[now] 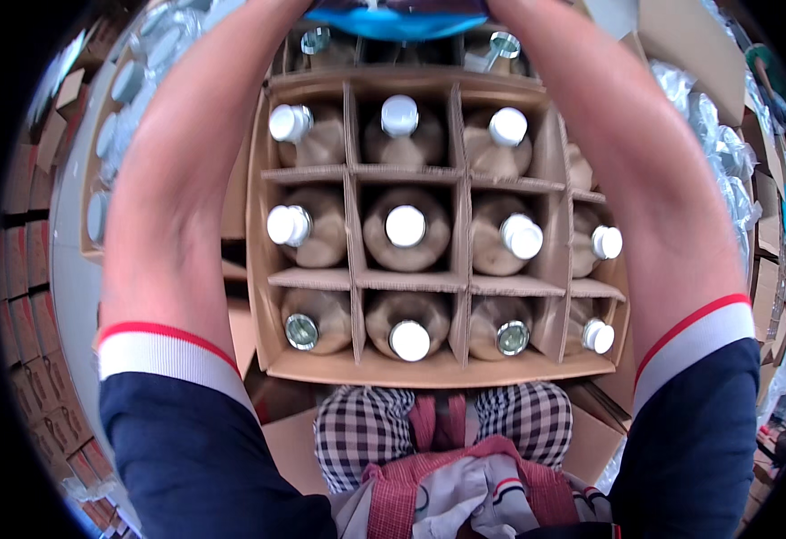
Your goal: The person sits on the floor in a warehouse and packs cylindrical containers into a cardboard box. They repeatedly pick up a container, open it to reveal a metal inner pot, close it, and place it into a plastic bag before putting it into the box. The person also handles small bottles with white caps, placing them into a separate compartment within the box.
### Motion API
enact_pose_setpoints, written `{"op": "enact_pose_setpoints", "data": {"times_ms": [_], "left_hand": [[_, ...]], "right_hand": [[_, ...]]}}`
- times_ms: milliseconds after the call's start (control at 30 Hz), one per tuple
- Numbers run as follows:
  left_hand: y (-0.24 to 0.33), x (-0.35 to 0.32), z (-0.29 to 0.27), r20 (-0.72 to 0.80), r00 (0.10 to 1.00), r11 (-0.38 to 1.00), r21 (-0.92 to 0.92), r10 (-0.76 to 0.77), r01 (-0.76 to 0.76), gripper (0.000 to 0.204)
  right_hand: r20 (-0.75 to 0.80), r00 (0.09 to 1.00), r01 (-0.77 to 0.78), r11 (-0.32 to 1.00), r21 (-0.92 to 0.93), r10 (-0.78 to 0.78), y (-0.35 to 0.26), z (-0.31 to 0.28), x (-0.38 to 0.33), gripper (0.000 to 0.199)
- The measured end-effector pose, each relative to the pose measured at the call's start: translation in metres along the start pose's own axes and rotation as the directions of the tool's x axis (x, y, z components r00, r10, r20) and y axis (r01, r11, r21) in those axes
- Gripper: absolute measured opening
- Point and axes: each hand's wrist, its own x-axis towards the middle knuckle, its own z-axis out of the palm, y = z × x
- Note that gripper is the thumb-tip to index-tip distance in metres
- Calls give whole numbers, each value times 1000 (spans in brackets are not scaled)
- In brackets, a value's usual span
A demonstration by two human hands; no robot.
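Both my forearms reach forward past the carton, and my hands lie beyond the top edge, so neither shows. Between my wrists is a curved dark thing with a bright blue lower edge (402, 24), cut off by the frame; its kind is unclear. Below it sits a cardboard carton (429, 373) split by cardboard dividers (411, 280), with clear bottles in its cells. Most carry white caps, such as the bottle (406, 242) in the middle. Two near-row bottles, one at the left (326, 310) and one further right (492, 314), show bare round mouths. More uncapped bottles (317, 40) stand at the far end.
At the left, a carton (90, 211) holds jars with pale lids (108, 135). Clear plastic wrapping (725, 171) and open carton flaps (689, 54) lie at the right. Stacked brown boxes (38, 359) line the far left. My checked trouser knees (362, 436) are close to the carton's near side.
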Motion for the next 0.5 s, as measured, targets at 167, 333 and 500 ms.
{"op": "enact_pose_setpoints", "data": {"times_ms": [167, 333, 500], "left_hand": [[36, -30, -37, -263, 954, 962, -262, -146, 74, 42], [75, -265, -45, 146, 971, 450, -866, -190, 219, 29], [175, -416, 31, 286, 934, 722, -597, -215, 349, 56]], "right_hand": [[-623, 781, -279, 876, -393, -30, -42, 17, -11, 38], [-492, 822, -169, 948, 270, 287, -98, 3, -140, 43], [-98, 954, -205, 857, 473, 282, -192, 78, -340, 48]]}}
